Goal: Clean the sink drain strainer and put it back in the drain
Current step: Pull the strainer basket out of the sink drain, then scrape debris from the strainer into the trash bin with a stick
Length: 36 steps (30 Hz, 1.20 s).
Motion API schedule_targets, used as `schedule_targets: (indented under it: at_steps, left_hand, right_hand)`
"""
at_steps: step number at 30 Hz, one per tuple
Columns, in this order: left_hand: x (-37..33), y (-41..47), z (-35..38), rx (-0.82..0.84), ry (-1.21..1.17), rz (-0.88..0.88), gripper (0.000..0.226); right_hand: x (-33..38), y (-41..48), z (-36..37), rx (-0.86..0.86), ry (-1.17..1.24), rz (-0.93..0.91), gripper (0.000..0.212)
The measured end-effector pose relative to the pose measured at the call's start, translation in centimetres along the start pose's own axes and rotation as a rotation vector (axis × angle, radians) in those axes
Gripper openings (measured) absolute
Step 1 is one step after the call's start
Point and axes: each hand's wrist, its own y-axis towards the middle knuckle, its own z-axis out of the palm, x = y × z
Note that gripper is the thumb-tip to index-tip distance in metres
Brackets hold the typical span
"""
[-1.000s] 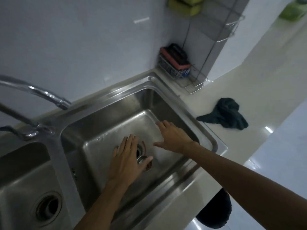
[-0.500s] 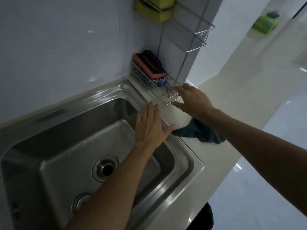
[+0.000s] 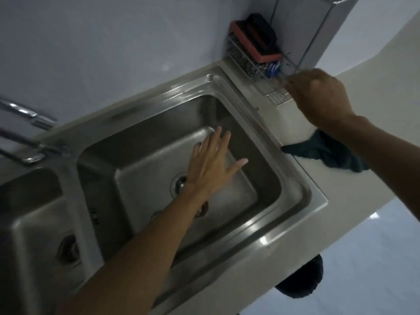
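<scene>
Fetching a cleaning tool: right hand [image 3: 319,96], fingers curled, grip unclear, at the far-right wire rack [image 3: 276,93]. Left hand [image 3: 210,167] spread, empty, over the basin. Strainer [image 3: 202,211] lies near the drain [image 3: 179,184], partly hidden. Next: grasp the strainer.

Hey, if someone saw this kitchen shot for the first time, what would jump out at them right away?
First, the left hand, fingers spread flat, held over the right basin of the steel sink and partly covering the drain. Next, the right hand, reaching to the wire rack in the counter's back corner, where an orange-edged sponge sits. A dark cloth lies crumpled on the counter beside the sink, under that forearm.
</scene>
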Motion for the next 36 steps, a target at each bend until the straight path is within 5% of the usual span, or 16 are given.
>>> schedule_targets:
  at_steps: [4,8,14,22,27,36]
  left_hand:
    - [8.6,-7.3,-1.1,0.162,0.149,-0.165,0.085]
    - [13.1,-12.6,0.4,0.152,0.166,-0.168,0.093]
    - [11.6,-11.2,7.0,0.369,0.102,0.028,0.114]
    - [9.5,-10.4,8.8,0.342,0.055,0.052,0.087]
    - [4.2,-7.0,0.3,0.285,-0.170,-0.005,0.088]
    - [-17.3,-4.0,-7.7,0.059,-0.206,0.382,0.097]
  right_hand:
    - [6.5,-2.5,-2.3,-0.180,0.223,-0.014,0.043]
    - [15.1,-6.2,-0.9,-0.116,0.372,-0.061,0.026]
    - [22.5,-12.0,6.4,0.116,0.428,-0.071,0.018]
    - [21.7,-15.0,6.5,0.187,0.459,0.120,0.020]
    - [17.9,-15.6,-2.1,-0.092,0.503,0.285,0.012]
    - [7.7,-26.9,-14.1,-0.462,0.673,0.665,0.007]
